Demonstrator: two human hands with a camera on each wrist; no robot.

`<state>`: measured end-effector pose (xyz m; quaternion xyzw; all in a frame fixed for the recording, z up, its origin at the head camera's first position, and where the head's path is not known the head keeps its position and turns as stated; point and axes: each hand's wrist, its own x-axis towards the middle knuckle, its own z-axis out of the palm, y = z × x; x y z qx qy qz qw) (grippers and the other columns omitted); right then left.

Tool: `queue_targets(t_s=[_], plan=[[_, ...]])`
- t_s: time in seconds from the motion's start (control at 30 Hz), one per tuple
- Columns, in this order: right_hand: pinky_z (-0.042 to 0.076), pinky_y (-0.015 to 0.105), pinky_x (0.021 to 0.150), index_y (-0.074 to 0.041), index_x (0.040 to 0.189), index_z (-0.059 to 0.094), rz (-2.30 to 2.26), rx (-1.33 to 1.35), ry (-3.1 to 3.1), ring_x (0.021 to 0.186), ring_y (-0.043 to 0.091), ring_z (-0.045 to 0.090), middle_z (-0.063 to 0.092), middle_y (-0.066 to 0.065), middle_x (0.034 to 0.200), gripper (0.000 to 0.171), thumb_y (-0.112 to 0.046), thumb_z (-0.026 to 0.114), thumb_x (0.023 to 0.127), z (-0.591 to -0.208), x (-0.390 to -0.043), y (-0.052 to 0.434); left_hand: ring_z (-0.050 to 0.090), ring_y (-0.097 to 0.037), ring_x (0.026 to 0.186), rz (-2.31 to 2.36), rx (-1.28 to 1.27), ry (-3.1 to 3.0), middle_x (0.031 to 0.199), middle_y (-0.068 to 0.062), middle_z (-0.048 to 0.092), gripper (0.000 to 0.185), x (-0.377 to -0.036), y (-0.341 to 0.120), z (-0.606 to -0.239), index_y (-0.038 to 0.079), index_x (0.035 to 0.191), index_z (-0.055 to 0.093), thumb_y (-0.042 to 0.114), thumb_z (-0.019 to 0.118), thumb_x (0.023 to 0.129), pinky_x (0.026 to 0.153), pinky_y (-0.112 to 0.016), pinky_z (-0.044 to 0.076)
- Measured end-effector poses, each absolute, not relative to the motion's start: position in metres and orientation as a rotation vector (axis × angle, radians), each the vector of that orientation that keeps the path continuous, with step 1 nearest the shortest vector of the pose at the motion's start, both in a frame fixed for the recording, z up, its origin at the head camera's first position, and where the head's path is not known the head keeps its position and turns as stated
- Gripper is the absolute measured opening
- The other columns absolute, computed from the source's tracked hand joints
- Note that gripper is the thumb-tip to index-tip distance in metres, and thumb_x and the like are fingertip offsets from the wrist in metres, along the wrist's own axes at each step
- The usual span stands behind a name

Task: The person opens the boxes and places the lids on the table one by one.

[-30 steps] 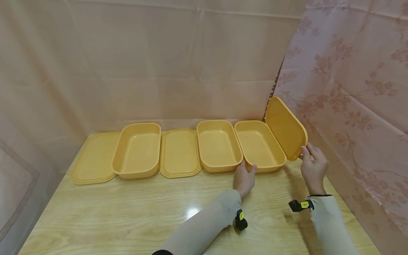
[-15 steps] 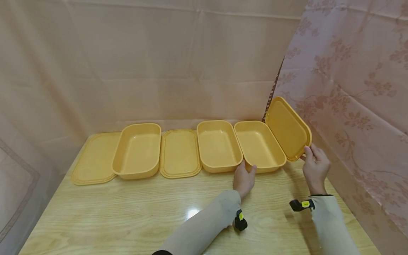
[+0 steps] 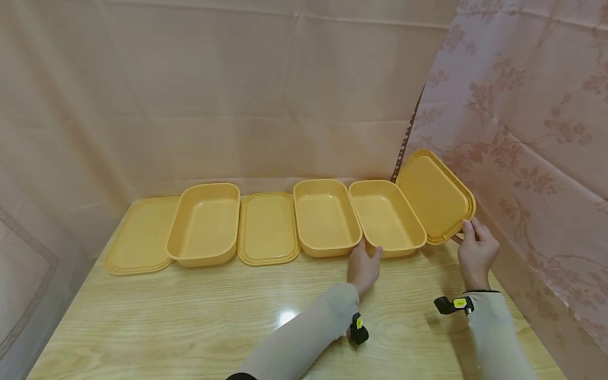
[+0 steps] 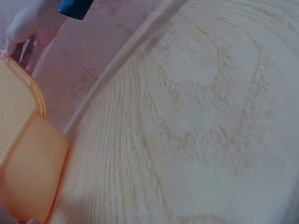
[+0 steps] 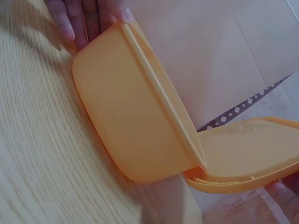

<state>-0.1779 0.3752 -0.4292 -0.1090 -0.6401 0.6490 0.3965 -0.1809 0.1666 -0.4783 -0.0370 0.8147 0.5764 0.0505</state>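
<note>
Three orange plastic boxes stand in a row at the back of the wooden table (image 3: 190, 316). My left hand (image 3: 363, 264) holds the front end of the rightmost box (image 3: 386, 216), thumb on one side, fingers on the other. My right hand (image 3: 476, 248) pinches the near corner of an orange lid (image 3: 434, 196), which tilts up against that box's right rim and leans toward the flowered curtain (image 3: 532, 132). In the right wrist view the box (image 5: 135, 121) and lid (image 5: 247, 158) meet at their edges.
The middle box (image 3: 325, 215) touches the rightmost one. A flat lid (image 3: 267, 227) lies between it and the left box (image 3: 205, 221), and another lid (image 3: 140, 235) lies at far left. Cloth walls close the back and right sides.
The lid has tipped outward to the right, from nearly upright to leaning low over the table edge, with my right hand following it. My left hand has stayed put.
</note>
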Motion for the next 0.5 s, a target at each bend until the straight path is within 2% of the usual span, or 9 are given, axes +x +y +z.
queue_targets(t_s=[0.23,0.5], plan=[[0.054,0.012,0.060,0.013,0.121,0.062,1.662,-0.330,-1.646,0.069,0.002,0.064,0.058,0.000,0.080,0.029,0.003,0.056,0.094,-0.425,-0.173,0.371,0.045,-0.032,0.137,1.751,-0.097,2.455,0.147,-0.015,0.049,0.062,-0.180,0.167,-0.479,0.003,0.146,0.043,0.039,0.057,0.097,0.113,-0.046,0.037],[0.053,0.010,0.060,0.007,0.122,0.064,1.661,-0.408,-1.652,0.071,0.001,0.063,0.058,-0.003,0.081,0.029,-0.003,0.058,0.095,-0.435,-0.182,0.380,0.045,-0.031,0.137,1.714,-0.114,2.478,0.147,-0.015,0.048,0.063,-0.181,0.168,-0.477,0.005,0.146,0.041,0.039,0.056,0.097,0.113,-0.045,0.037]])
